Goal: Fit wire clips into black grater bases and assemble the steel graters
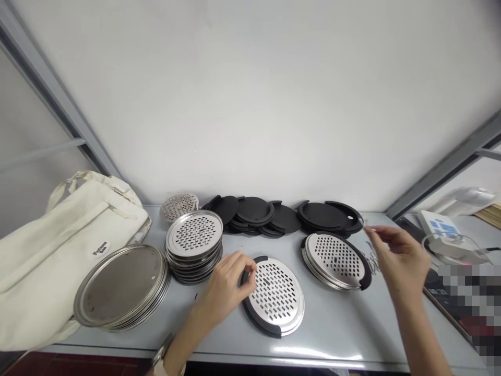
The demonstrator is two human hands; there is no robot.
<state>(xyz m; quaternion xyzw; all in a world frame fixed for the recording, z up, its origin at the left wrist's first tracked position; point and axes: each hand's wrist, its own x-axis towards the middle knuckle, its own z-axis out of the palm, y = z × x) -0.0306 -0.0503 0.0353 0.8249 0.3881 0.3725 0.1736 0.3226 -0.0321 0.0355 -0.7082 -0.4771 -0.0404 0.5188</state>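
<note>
My left hand (230, 277) is curled with thumb and forefinger pinched together over the left side of a perforated metal disc (274, 290). Whatever lies between those fingertips is too small to make out. A black curved rim piece (258, 319) wraps the disc's left edge. My right hand (401, 258) is raised at the right, its fingertips pinching something thin that I cannot identify. Below and left of it rests a stack of perforated discs (336, 258) with a black rim piece. Thin metal wire pieces (373, 257) lie beside that stack, partly behind my right hand.
Black round holders (254, 210) line the wall. At the left stand a stack of perforated discs (194, 235), a stack of plain metal plates (121, 284) and a cream bag (74, 250). A white box (440, 227) with a cable sits at the right.
</note>
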